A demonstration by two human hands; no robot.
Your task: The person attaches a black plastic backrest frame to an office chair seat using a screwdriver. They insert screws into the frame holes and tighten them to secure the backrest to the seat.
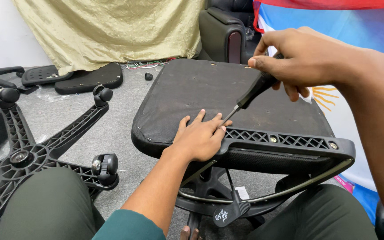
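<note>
My left hand (199,138) lies flat, fingers spread, on the underside of the upturned seat (192,89) near its front edge, while my right hand (301,60) at two o'clock is clenched around the black handle of a screwdriver (250,94). Its shaft slants down toward seven o'clock, and the tip seems to meet the seat just beside my left fingertips, though I can't see the contact clearly. A wheeled chair base (36,151) lies on the floor at nine o'clock.
</note>
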